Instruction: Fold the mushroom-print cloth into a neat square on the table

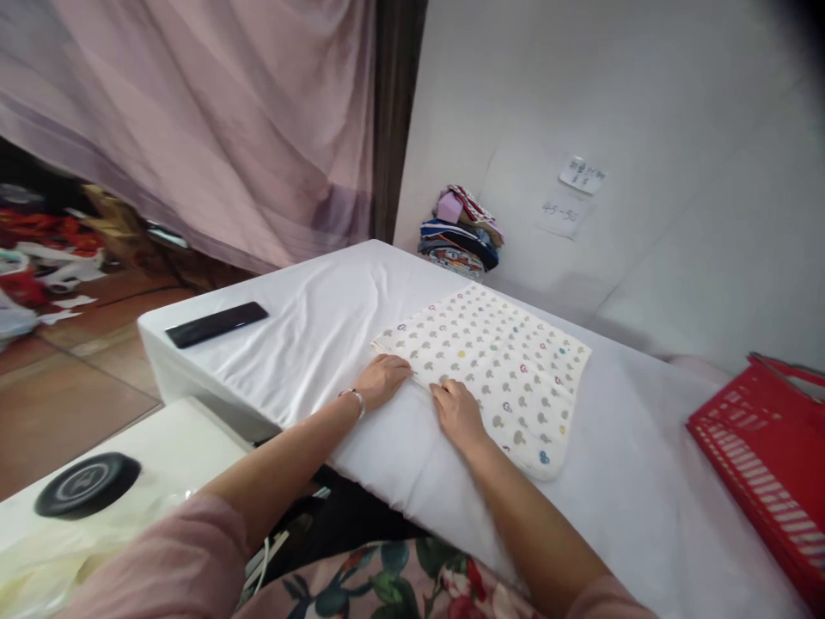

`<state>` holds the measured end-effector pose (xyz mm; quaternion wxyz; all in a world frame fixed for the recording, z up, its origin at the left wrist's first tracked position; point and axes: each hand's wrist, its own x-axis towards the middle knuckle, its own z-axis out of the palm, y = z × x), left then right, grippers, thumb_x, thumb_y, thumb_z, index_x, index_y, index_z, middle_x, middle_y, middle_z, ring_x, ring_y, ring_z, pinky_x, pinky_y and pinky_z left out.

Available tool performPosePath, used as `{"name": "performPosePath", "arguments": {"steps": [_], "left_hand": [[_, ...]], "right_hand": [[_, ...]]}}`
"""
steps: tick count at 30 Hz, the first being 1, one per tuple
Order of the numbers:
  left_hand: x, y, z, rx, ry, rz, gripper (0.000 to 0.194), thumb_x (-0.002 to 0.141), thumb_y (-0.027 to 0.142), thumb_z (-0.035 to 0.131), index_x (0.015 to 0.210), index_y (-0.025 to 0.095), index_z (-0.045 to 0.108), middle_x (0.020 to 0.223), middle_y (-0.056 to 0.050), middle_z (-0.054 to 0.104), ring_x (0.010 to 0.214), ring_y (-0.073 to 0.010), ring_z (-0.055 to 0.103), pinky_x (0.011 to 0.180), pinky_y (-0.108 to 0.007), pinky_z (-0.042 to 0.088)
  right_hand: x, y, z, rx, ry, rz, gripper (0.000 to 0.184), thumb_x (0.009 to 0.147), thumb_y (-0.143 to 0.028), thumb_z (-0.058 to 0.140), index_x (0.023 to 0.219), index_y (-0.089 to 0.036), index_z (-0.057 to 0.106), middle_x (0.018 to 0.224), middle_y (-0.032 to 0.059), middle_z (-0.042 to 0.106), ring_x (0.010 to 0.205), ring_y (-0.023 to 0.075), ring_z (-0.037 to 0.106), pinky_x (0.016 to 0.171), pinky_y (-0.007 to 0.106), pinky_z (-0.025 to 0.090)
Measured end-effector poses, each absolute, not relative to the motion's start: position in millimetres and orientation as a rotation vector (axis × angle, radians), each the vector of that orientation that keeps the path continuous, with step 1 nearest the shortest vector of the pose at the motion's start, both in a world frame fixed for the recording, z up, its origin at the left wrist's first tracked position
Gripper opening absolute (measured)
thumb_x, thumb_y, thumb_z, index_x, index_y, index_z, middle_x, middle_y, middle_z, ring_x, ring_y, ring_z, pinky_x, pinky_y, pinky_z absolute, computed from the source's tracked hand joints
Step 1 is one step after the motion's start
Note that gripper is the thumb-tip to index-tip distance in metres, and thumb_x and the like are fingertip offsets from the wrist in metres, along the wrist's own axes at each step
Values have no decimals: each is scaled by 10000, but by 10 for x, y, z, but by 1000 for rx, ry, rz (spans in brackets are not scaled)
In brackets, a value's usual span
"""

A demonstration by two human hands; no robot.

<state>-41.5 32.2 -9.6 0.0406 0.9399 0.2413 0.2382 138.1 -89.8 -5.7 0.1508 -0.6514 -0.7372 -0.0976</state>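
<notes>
A white cloth (pixel 496 352) with small grey and coloured mushroom-like prints lies spread out on the white-covered table (pixel 619 516). My left hand (pixel 383 378), with a silver bracelet on the wrist, is closed on the cloth's near edge, close to its left corner. A little to the right, my right hand (pixel 457 414) pinches the same edge between thumb and fingers. A short gap parts the two hands, and a bit of the hem shows there. Under the fingers the cloth is hidden.
A black phone (pixel 217 324) lies at the table's left end. Folded clothes (pixel 457 236) are stacked at the back by the wall. At the right is a red bag (pixel 760 456). A round black lid (pixel 88 484) sits on a lower white surface at left, and a pink curtain (pixel 258 129) hangs behind.
</notes>
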Motion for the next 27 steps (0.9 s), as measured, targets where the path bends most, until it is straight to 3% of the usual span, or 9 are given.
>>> {"name": "performPosePath", "arguments": {"steps": [7,13,19,27], "left_hand": [[-426,390,-139,2880,726,739,281,887,196,392,995,205,652,1046,-52,651,993,-186,567,913,-371,412],[-359,337,-103,2902,728,708,248,868,220,431,986,196,647,1031,-63,646,987,-212,557,908,-403,405],[-59,17,-9,2877,496,683,206,866,251,487,993,204,641,1017,-52,647,964,-197,552,892,-378,395],[204,-43,-116,2783,535,638,159,847,239,538,913,212,680,912,-33,643,898,-181,551,819,-336,410]], "right_hand": [[1851,-1604,48,-2001,-2109,-182,195,863,-157,468,974,-216,617,906,38,576,832,164,495,725,257,375],[2097,-2145,-58,-1959,-2059,-242,291,876,-138,401,1113,-190,562,964,76,577,864,187,500,749,296,390],[1956,-1938,-7,-1979,-2041,-170,207,878,-178,426,1004,-194,589,895,65,565,808,180,488,720,285,375],[1763,-1460,31,-2048,-2020,-191,144,865,-181,483,763,-195,583,792,32,549,759,157,490,663,257,337]]}}
